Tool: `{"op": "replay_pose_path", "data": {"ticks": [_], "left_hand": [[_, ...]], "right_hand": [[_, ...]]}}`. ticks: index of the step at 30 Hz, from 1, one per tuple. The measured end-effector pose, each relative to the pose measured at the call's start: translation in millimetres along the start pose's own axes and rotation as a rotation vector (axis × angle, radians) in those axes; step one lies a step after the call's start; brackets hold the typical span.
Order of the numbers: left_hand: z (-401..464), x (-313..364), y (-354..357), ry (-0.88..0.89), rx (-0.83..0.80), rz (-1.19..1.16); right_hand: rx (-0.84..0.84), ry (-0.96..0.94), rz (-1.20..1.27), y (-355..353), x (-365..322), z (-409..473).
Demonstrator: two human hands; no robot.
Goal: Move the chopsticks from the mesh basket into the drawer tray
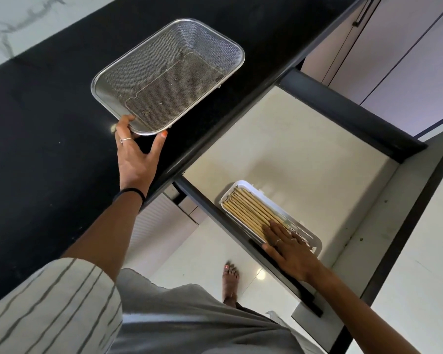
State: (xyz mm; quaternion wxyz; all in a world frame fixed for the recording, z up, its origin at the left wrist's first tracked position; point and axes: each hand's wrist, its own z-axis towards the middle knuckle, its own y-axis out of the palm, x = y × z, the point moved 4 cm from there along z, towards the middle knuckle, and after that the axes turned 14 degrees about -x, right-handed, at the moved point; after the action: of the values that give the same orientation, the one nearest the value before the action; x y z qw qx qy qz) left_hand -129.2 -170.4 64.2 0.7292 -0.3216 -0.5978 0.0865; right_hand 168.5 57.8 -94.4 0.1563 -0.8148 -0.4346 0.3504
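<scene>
Black counter (49,123) | one mesh basket (168,80) | one tray (315,241) | chopsticks (248,209) uncountable

Readable text: none in this view.
Mesh basket (168,77): bare metal mesh and rim, no label or brand shows.
Drawer tray (315,242): plain white rim, no marking to be read.
Chopsticks (248,208): plain wood, no print visible.
Black countertop (49,123): no lettering or numbers.

Head-worn view, steeply downward, close.
</scene>
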Motion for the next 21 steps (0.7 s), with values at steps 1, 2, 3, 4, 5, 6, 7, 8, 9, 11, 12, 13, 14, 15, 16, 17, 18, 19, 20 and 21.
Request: {"op": "replay_pose_path", "data": {"ticks": [1, 2, 3, 4, 5, 6, 7, 8, 9, 11, 12, 13, 14, 15, 16, 17, 18, 19, 20, 21], "left_hand": [[-0.7, -0.4, 0.2, -0.003, 0.001, 0.000], [-1.3, -0.3, 0.4, -0.004, 0.002, -0.005], [-1.6, 0.0, 0.5, -0.004, 0.002, -0.013], [-1.8, 0.3, 0.5, -0.004, 0.001, -0.022], [-1.4, 0.7, 0.1, -0.003, 0.000, -0.029], [-1.1, 0.6, -0.2, -0.002, -0.002, -0.030], [-1.5, 0.0, -0.5, -0.002, -0.002, -0.027], [-1.9, -0.3, -0.5, -0.001, 0.001, -0.021], [-1.7, -0.6, -0.4, -0.001, 0.006, -0.015], [-1.6, 0.4, 0.5, -0.002, 0.018, -0.005], [-1.6, 1.5, 0.5, -0.002, 0.023, -0.003], [-1.5, 2.5, 0.3, -0.004, 0.024, -0.005], [-1.9, 2.8, 0.0, -0.008, 0.019, -0.011], [-2.7, 3.3, -0.1, -0.005, 0.009, -0.020], [-4.0, 3.3, -0.3, 0.001, 0.000, -0.032], [-4.8, 3.4, -0.8, 0.006, -0.004, -0.044], [-5.4, 3.2, -1.7, 0.003, -0.004, -0.053], [-5.8, 2.3, -3.0, -0.011, 0.000, -0.058], [-7.1, 1.6, -3.5, -0.030, 0.005, -0.063], [-8.5, 0.4, -3.9, -0.051, 0.009, -0.065]], "right_hand": [[0.009, -0.002, 0.008, 0.1, -0.3, -0.4], [0.032, 0.000, 0.021, -0.5, -0.7, -0.3], [0.061, 0.011, 0.034, -1.4, -0.8, 0.2], [0.086, 0.030, 0.043, -1.9, -0.6, 0.8], [0.102, 0.054, 0.051, -1.9, -0.6, 1.7], [0.104, 0.078, 0.062, -0.8, -0.7, 2.3], [0.095, 0.096, 0.075, 1.1, -0.7, 2.1], [0.089, 0.105, 0.087, 2.9, -0.6, 1.9], [0.091, 0.106, 0.097, 4.0, -0.3, 2.0], [0.104, 0.095, 0.105, 3.1, 1.1, 2.2], [0.107, 0.089, 0.104, 2.1, 1.7, 2.9], [0.107, 0.083, 0.099, 1.1, 1.7, 3.8], [0.104, 0.079, 0.093, 0.7, 1.5, 4.5], [0.101, 0.077, 0.090, 1.6, 0.4, 4.4], [0.106, 0.074, 0.092, 2.6, -0.8, 4.3], [0.124, 0.069, 0.093, 2.5, -1.8, 4.1], [0.156, 0.060, 0.083, 1.6, -3.2, 3.8], [0.195, 0.047, 0.061, -0.7, -4.9, 3.2], [0.230, 0.031, 0.032, -2.8, -6.2, 2.3], [0.248, 0.012, 0.002, -3.7, -7.8, 0.9]]}}
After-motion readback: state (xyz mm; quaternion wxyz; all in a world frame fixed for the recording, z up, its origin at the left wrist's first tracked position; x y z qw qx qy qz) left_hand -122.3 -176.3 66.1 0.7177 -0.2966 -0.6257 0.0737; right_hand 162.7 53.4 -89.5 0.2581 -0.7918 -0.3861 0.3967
